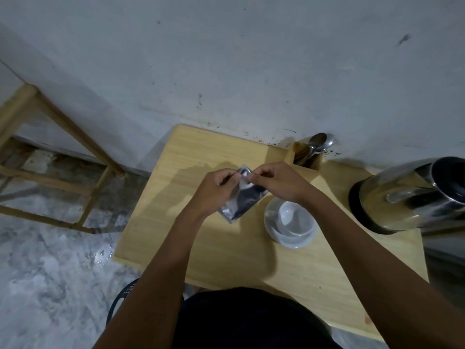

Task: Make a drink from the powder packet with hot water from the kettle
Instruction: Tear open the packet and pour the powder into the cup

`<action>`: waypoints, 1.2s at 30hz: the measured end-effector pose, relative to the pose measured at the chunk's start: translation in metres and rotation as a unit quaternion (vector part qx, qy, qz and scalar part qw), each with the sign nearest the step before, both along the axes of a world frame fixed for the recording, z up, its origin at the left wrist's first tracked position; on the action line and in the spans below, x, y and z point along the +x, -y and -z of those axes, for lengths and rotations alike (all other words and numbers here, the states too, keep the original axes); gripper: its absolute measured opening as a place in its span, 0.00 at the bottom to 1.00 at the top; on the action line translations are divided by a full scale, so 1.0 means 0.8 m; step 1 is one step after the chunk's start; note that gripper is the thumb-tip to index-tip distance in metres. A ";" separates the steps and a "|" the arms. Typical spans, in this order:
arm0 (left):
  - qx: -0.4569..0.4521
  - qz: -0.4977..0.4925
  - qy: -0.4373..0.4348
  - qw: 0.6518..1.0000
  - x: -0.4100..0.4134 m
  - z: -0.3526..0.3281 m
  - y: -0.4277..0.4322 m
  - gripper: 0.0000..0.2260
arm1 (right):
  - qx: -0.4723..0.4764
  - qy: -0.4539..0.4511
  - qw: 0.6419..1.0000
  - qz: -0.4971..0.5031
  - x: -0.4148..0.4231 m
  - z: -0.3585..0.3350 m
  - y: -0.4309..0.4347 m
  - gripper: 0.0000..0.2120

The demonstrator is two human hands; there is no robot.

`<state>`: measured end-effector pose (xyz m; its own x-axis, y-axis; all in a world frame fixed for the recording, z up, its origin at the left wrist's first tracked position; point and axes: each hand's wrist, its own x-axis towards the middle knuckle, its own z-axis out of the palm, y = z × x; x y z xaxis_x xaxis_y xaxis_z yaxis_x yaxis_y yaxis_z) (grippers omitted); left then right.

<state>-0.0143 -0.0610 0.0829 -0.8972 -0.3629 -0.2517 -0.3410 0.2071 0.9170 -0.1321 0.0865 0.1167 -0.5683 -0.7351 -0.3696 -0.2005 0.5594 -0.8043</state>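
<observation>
A silver powder packet [240, 201] hangs above the wooden table [226, 248], held at its top edge by both hands. My left hand [215, 188] pinches the top left corner and my right hand [276, 181] pinches the top right. To the right of the packet, a white cup [295, 217] stands on a white saucer [281, 239]; the cup looks empty. A steel kettle [407, 195] on a black base stands at the table's right edge.
A wooden holder [307, 159] with metal spoons [318, 143] stands against the wall behind my right hand. A wooden frame [50, 137] stands on the marbled floor at the left. A dark stool edge [120, 301] shows below the table.
</observation>
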 end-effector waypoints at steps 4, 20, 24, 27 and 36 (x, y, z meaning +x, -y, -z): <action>-0.045 0.042 -0.013 0.998 0.003 -0.023 -0.006 0.12 | -0.041 -0.042 0.998 0.016 0.001 -0.017 -0.010 0.06; -0.094 0.050 -0.060 0.992 0.008 -0.067 -0.014 0.09 | -0.044 -0.142 0.987 -0.054 0.000 -0.069 -0.008 0.04; -0.129 0.054 -0.055 0.989 0.009 -0.071 -0.016 0.09 | -0.015 -0.182 0.979 -0.089 -0.001 -0.076 -0.005 0.04; -0.128 0.047 -0.063 0.989 0.010 -0.072 -0.017 0.10 | -0.008 -0.204 0.974 -0.100 0.000 -0.083 -0.004 0.03; -0.079 0.013 -0.102 0.992 0.016 -0.084 -0.019 0.10 | -0.047 -0.246 0.961 -0.121 0.012 -0.090 -0.002 0.03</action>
